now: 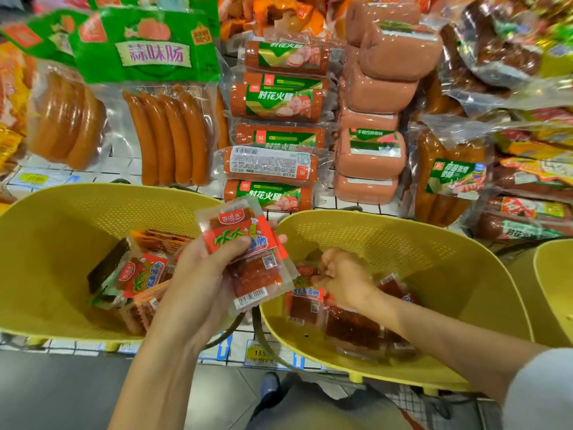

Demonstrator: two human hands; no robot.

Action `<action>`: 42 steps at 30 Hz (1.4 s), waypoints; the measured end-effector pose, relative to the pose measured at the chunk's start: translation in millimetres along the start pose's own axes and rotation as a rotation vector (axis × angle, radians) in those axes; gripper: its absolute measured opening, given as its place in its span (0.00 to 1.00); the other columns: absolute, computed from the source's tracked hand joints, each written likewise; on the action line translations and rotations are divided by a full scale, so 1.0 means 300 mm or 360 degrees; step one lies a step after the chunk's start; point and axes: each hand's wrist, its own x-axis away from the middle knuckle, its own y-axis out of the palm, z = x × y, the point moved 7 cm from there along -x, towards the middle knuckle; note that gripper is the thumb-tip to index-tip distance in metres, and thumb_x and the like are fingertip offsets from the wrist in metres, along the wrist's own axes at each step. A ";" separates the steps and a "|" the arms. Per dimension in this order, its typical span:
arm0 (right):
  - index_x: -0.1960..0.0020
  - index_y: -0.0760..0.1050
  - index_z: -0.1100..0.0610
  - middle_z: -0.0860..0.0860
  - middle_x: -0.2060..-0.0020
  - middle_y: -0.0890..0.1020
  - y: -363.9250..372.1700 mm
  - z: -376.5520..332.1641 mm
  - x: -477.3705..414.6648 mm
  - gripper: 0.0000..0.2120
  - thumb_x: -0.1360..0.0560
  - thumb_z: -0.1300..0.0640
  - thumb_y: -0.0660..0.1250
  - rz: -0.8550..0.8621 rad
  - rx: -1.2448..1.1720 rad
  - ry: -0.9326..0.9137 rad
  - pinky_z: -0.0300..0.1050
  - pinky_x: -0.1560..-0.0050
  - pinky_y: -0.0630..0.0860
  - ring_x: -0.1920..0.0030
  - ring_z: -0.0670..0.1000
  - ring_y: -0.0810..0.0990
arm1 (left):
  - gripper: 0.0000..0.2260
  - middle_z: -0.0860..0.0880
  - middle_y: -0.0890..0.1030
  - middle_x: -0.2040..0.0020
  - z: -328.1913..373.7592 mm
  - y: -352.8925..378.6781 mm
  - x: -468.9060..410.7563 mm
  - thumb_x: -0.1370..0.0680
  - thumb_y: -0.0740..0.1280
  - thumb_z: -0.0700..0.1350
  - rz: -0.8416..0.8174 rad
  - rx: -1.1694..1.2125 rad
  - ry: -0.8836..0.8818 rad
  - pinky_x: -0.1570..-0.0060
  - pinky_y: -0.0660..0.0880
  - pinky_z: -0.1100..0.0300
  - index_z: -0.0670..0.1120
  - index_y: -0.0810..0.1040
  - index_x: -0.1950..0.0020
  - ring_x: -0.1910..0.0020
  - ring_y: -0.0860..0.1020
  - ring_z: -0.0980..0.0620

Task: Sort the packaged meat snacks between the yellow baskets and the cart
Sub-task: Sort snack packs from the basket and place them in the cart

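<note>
Shop shelf behind is stacked with green-topped sausage packs point(164, 119), red ham rolls point(276, 100) and pink luncheon-meat blocks point(370, 152). At the shelf's front edge sit two yellow perforated plastic baskets, the left basket point(62, 201) and the right basket point(403, 226). Both contain clear red-labelled meat snack packets. Above the gap between them the left hand point(198, 283) grips a held stack point(248, 259) of these packets, thumb across the label. Inside the right basket, near its left wall, the right hand point(341, 277) has its fingers curled, pinching a loose packet point(305, 293).

Left hand point(201, 274) grips snack packets point(255, 274), thumb across; right hand point(339, 276) curled, reaching low.
</note>
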 end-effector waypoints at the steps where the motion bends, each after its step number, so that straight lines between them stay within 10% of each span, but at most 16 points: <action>1: 0.61 0.69 0.53 0.50 0.60 0.75 -0.043 -0.008 0.014 0.10 0.26 0.61 0.69 -0.0024 -0.0143 -0.0003 0.33 0.65 0.68 0.58 0.50 0.74 | 0.17 0.39 0.83 0.48 -0.003 0.002 -0.001 0.26 0.63 0.37 -0.0003 -0.0005 -0.0011 0.60 0.81 0.45 0.42 0.73 0.37 0.49 0.83 0.43; 7: 0.52 0.77 0.60 0.58 0.62 0.81 -0.310 -0.126 0.172 0.05 0.27 0.60 0.70 -0.0099 -0.1232 -0.0181 0.49 0.53 0.76 0.59 0.56 0.78 | 0.16 0.45 0.85 0.54 0.017 0.005 -0.010 0.34 0.70 0.43 0.0253 -0.0327 0.0309 0.59 0.81 0.50 0.44 0.79 0.46 0.54 0.84 0.48; 16: 0.57 0.79 0.54 0.49 0.64 0.82 -0.214 -0.248 0.101 0.01 0.27 0.59 0.70 0.0164 -0.1141 -0.0292 0.33 0.68 0.75 0.68 0.42 0.79 | 0.14 0.44 0.85 0.53 0.015 0.023 -0.013 0.30 0.68 0.45 0.0154 -0.0342 0.0224 0.61 0.81 0.48 0.44 0.79 0.46 0.55 0.84 0.45; 21: 0.61 0.74 0.59 0.54 0.69 0.77 0.000 -0.010 0.045 0.18 0.22 0.46 0.61 -0.0336 0.0298 0.0042 0.44 0.67 0.75 0.69 0.52 0.77 | 0.22 0.44 0.85 0.50 0.056 -0.043 0.011 0.30 0.68 0.43 0.0277 -0.0280 0.0301 0.60 0.81 0.53 0.41 0.74 0.37 0.52 0.84 0.48; 26: 0.38 0.70 0.59 0.55 0.43 0.77 0.109 0.032 -0.042 0.30 0.28 0.37 0.66 -0.0125 0.1040 0.0259 0.47 0.46 0.73 0.42 0.57 0.76 | 0.14 0.44 0.85 0.55 0.041 -0.048 0.032 0.28 0.66 0.39 0.0312 -0.0157 0.0264 0.66 0.80 0.57 0.39 0.77 0.43 0.58 0.84 0.50; 38: 0.53 0.78 0.71 0.62 0.54 0.83 -0.195 0.004 0.082 0.11 0.24 0.61 0.66 0.0142 -0.0135 0.0151 0.38 0.59 0.78 0.55 0.56 0.83 | 0.11 0.45 0.86 0.56 0.036 -0.009 0.020 0.25 0.64 0.37 0.0230 -0.0189 0.0263 0.67 0.80 0.60 0.40 0.77 0.44 0.58 0.84 0.52; 42: 0.53 0.78 0.67 0.57 0.57 0.84 -0.327 -0.107 0.199 0.11 0.24 0.58 0.66 -0.0166 -0.0989 -0.0043 0.41 0.61 0.80 0.58 0.52 0.83 | 0.11 0.43 0.85 0.53 0.018 0.004 0.007 0.23 0.64 0.37 0.0267 -0.0330 0.0295 0.64 0.81 0.55 0.41 0.77 0.42 0.57 0.84 0.50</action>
